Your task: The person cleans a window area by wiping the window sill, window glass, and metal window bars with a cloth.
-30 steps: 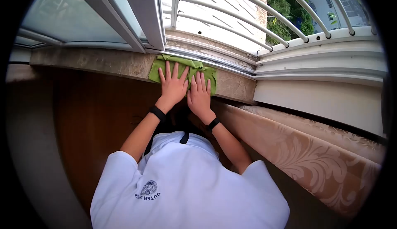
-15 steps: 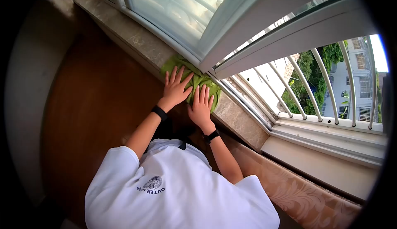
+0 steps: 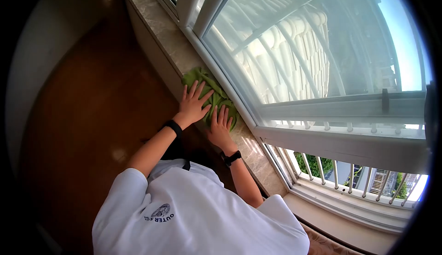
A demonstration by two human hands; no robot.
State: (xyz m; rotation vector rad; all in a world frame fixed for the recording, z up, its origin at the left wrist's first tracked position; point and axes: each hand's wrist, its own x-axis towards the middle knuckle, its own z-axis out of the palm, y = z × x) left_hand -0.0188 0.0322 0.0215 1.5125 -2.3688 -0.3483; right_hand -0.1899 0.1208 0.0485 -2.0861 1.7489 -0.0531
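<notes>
A crumpled green cloth [image 3: 209, 94] lies on the marbled stone windowsill [image 3: 172, 47], close against the window frame. My left hand [image 3: 192, 105] rests flat on the cloth's near side with its fingers spread. Just to the right, my right hand [image 3: 221, 130] has its outstretched fingers on the lower part of the same cloth, the palm over the sill's edge. Neither hand grasps the cloth; both lie on top of it. Part of the cloth is hidden under the fingers.
A white-framed glass window pane [image 3: 294, 47] rises right beside the sill. Lower right is an open gap with white metal bars [image 3: 335, 172] and a sliding track [image 3: 340, 204]. Brown floor [image 3: 92, 117] lies to the left, and patterned fabric [image 3: 322, 243] hangs at bottom right.
Both hands and the cloth have moved along the sill, away from the barred opening. The view has shifted too, so more of the glass pane shows. Both hands stay flat on the cloth.
</notes>
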